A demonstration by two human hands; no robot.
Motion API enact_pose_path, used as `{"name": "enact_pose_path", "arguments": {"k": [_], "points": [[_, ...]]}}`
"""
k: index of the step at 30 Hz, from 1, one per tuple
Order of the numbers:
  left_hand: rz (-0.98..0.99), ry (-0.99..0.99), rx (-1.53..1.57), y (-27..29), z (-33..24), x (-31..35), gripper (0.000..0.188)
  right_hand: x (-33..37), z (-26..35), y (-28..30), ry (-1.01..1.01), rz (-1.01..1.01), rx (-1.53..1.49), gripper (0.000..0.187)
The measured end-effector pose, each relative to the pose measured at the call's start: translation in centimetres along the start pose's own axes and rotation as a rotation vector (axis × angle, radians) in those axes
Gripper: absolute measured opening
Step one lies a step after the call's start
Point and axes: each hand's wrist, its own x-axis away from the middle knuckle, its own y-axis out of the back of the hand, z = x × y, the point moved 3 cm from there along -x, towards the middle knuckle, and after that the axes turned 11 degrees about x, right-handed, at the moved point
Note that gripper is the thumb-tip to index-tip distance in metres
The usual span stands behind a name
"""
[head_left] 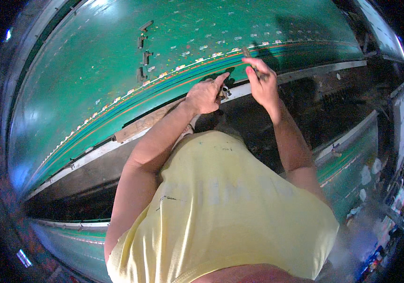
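Observation:
My left hand (205,95) is over the near edge of a long green table (103,61). Its index finger stretches to the right and the other fingers curl in. Beneath and beside those fingers a small metal fitting (225,92) sits at the white edge rail; how firmly I hold it is partly hidden. To the right, my right hand (263,84) is raised, closed round a slim brownish tool (246,52) whose end points up and away. The tool's exact kind is not clear. A shadow of hand and tool falls on the green surface.
Several dark metal pieces (146,58) lie in a row across the table at left. Orange and blue lines and small white labels (180,67) run along its near side. A brown strip (145,123) lies by the rail. Another green table (348,165) is behind me.

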Motion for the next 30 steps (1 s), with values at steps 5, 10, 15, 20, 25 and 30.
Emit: {"name": "enact_pose_path", "arguments": {"k": [5,10,15,20,25,30], "points": [[0.016,0.075,0.015,0.5,-0.1,0.3,0.101,4.8,6.2,2.9,0.274,-0.336,0.031,0.028],[0.065,0.103,-0.005,0.4,-0.2,-0.2,0.106,9.6,3.7,-3.0,0.231,0.142,0.255,0.01],[0.026,0.04,-0.003,0.3,0.0,0.2,0.106,9.6,2.6,-3.1,0.078,0.091,0.064,0.007],[0.007,0.021,-0.005,0.4,-0.4,0.3,0.101,7.4,5.1,1.4,0.132,-0.178,0.052,0.009],[0.028,0.055,-0.036,0.1,-0.2,0.1,0.102,10.0,2.7,-3.5,0.082,0.125,0.096,0.006],[0.044,-0.05,-0.096,0.3,-0.4,0.3,0.088,11.5,1.6,-4.2,-0.117,0.107,0.0,0.021]]}}
